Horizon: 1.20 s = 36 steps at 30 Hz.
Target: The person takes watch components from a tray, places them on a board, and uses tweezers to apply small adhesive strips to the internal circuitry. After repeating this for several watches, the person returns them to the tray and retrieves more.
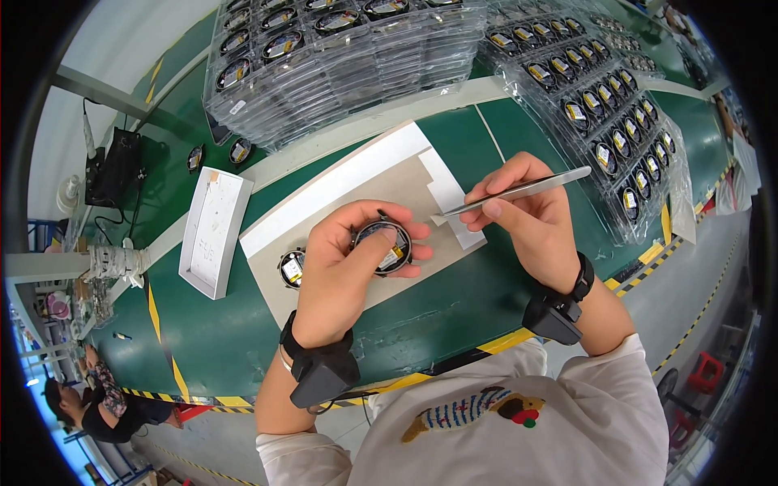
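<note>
My left hand (336, 263) is closed round a small round black module (395, 257) with a yellow-and-white label, its thumb lying across the face. Pinched between the thumb and fingers of my right hand (531, 223) is a pair of metal tweezers (539, 185). Their tips point left toward the module, a short gap away; whether they grip a tiny piece I cannot tell. Beneath both hands lies a beige cardboard sheet (397, 190) with white edging. A second round module (291, 268) rests on it, beside my left wrist and partly covered by the hand.
Stacked clear plastic trays (348, 97) of modules stand at the back; another tray group (596, 134) runs along the right. A shallow white box (215, 235) and two loose modules (241, 151) are at left. A person (105, 405) sits at far lower left.
</note>
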Motion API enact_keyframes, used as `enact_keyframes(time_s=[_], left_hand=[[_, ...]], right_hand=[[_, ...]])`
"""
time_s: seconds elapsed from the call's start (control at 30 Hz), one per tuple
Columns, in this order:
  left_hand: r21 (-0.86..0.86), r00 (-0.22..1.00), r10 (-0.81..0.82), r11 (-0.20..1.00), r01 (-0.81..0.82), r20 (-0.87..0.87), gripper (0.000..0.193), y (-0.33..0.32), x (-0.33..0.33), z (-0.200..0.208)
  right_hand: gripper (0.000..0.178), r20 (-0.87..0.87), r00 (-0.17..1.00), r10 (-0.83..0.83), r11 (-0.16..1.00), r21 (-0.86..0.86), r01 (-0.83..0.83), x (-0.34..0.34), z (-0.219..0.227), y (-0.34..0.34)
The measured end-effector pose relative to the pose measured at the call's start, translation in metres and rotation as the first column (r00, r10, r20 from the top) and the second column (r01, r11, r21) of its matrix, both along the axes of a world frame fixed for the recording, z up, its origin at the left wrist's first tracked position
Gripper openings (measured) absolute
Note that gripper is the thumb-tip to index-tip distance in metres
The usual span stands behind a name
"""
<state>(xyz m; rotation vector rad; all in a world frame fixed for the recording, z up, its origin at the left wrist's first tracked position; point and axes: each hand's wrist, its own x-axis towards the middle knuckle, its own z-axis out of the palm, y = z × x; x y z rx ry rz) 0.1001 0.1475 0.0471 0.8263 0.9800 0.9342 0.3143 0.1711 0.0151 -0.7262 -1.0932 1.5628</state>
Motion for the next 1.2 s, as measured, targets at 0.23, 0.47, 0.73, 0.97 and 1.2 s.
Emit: enact_keyframes(time_s=[0.23,0.47,0.73,0.97,1.2], left_hand=[[-0.001,0.996,-0.046,0.999,0.046,-0.074,0.015,0.0,0.003,-0.007],[-0.013,0.999,-0.013,1.0,0.013,-0.034,0.014,-0.004,0.011,-0.006],[0.013,0.993,-0.098,0.995,0.099,-0.069,0.014,-0.003,0.012,-0.013],[-0.005,0.994,-0.103,0.995,0.103,0.044,0.017,-0.004,0.009,-0.015],[-0.054,0.993,-0.076,0.995,0.08,0.085,0.026,-0.006,0.014,-0.012]], right_hand=[[0.015,0.033,0.999,-0.003,0.998,0.063,0.001,-0.001,0.001,-0.006],[0.014,-0.032,0.996,0.088,0.994,0.062,-0.086,-0.009,0.003,-0.015],[0.012,-0.059,0.987,0.147,0.988,0.058,-0.144,-0.009,0.003,-0.018],[0.012,-0.089,0.989,0.115,0.993,0.05,-0.111,-0.013,0.002,-0.021],[0.013,-0.084,0.996,0.028,0.998,0.058,-0.023,-0.017,-0.003,-0.023]])
